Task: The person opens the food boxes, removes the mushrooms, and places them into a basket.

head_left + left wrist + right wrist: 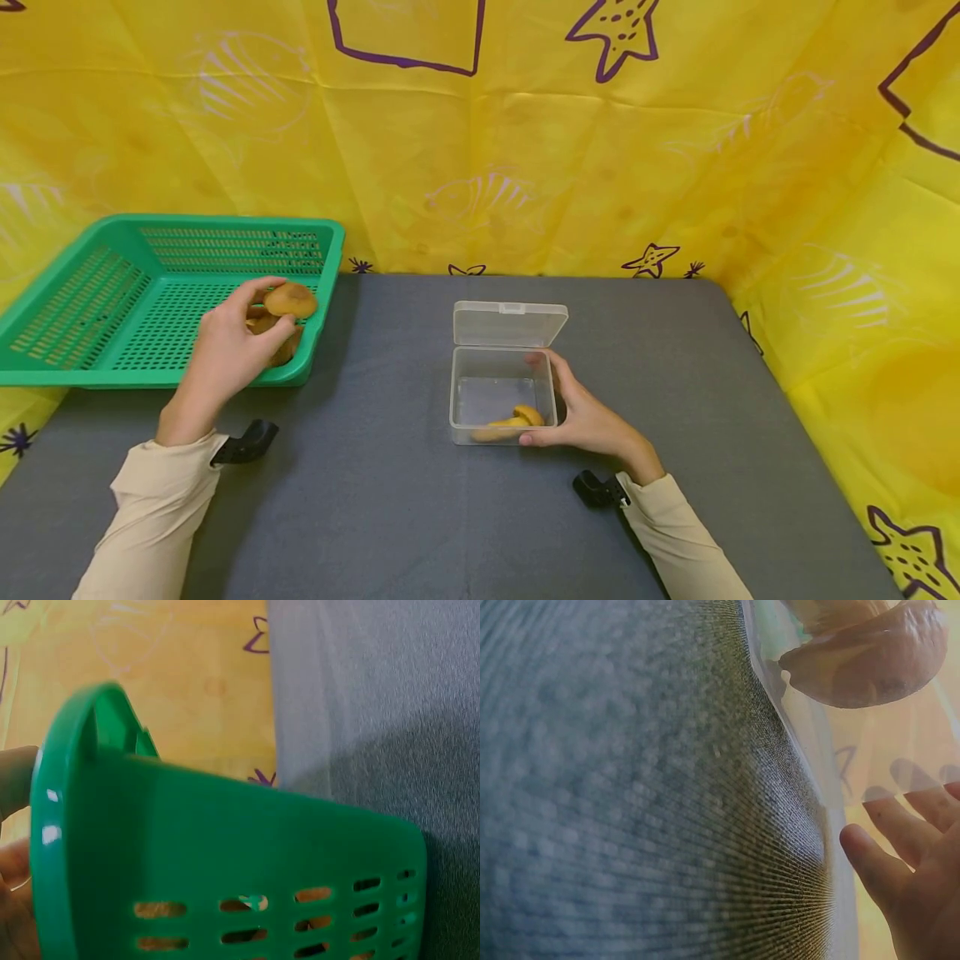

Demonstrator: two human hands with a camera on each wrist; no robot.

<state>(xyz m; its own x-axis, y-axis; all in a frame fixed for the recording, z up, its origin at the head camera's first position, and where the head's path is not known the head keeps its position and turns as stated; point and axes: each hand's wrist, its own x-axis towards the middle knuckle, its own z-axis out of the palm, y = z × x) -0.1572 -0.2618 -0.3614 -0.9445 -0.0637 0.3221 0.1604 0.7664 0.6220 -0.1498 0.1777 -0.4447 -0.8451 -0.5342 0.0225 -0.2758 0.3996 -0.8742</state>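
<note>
In the head view, my left hand pinches a tan mushroom between thumb and fingers, inside the right end of the green basket. More brown mushrooms lie just under it, partly covered by the hand. A clear plastic box stands on the table with its hinged lid raised at the back. One mushroom lies in its front right corner, seen larger through the wall in the right wrist view. My right hand grips the box's right side, thumb at the front and fingers farther back.
Grey cloth covers the table. A yellow patterned curtain hangs along the back and right side. The basket's slotted end wall fills much of the left wrist view and hides most of the left hand there.
</note>
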